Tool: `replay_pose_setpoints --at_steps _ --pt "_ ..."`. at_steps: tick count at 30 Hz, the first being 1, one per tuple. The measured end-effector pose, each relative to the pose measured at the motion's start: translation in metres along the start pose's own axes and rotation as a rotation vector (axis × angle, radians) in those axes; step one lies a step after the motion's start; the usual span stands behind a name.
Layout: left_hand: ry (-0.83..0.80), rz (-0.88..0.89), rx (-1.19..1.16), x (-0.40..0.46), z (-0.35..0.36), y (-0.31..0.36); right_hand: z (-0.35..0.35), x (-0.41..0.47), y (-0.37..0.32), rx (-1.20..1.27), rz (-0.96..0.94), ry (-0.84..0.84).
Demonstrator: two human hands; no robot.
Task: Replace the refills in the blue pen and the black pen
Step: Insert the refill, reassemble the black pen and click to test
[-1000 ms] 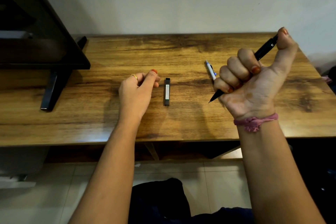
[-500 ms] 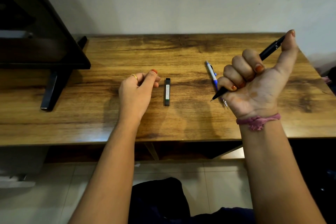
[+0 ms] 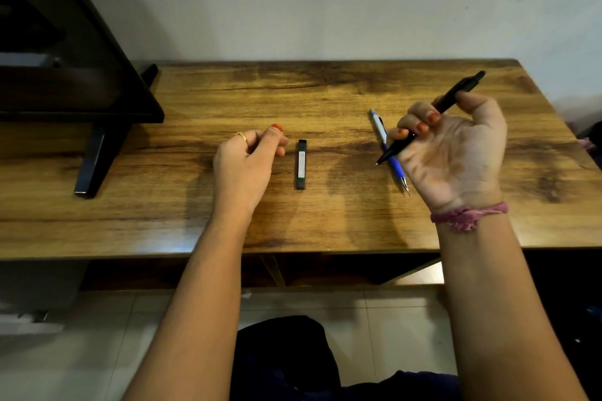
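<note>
My right hand [image 3: 456,153] is raised above the wooden table [image 3: 325,218], palm toward me, gripping the black pen [image 3: 459,91]. The pen slants with its tip down-left and its clicker end up-right. The blue pen [image 3: 379,127], white at its top and blue lower down, lies on the table just left of that hand, partly behind the fingers. A slim dark refill case [image 3: 301,164] lies lengthwise at the table's middle. My left hand [image 3: 247,159] rests on the table just left of the case, fingers loosely curled, holding nothing.
A dark monitor [image 3: 65,68] on a black stand [image 3: 94,156] takes up the left end of the table. A pale wall runs behind. The table's right corner is close to my right hand; tiled floor shows below the front edge.
My right hand has lowered and turned, and the thumb has come off the black pen's clicker end. The blue pen now shows more beside it. My left hand stayed still.
</note>
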State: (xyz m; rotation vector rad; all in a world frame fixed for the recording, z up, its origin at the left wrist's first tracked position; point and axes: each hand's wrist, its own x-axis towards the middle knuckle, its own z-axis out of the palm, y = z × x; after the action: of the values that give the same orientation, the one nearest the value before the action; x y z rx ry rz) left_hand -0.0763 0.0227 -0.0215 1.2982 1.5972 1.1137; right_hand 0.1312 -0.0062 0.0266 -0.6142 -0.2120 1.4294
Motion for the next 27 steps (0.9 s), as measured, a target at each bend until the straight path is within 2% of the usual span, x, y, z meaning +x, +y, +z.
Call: replay_pose_setpoints --at_steps 8,16,19,27 --pt "0.000 -0.013 0.005 0.000 0.000 0.001 0.006 -0.003 0.004 -0.158 -0.073 0.161" --pt "-0.008 -0.007 0.014 -0.002 -0.001 0.002 0.000 -0.001 0.012 -0.657 -0.236 0.252" --pt "-0.011 -0.009 0.017 -0.003 -0.001 0.002 -0.007 0.004 0.016 -0.916 -0.302 0.280" --pt "0.001 0.013 0.044 -0.004 0.001 0.002 -0.006 0.009 0.037 -1.519 -0.346 0.333"
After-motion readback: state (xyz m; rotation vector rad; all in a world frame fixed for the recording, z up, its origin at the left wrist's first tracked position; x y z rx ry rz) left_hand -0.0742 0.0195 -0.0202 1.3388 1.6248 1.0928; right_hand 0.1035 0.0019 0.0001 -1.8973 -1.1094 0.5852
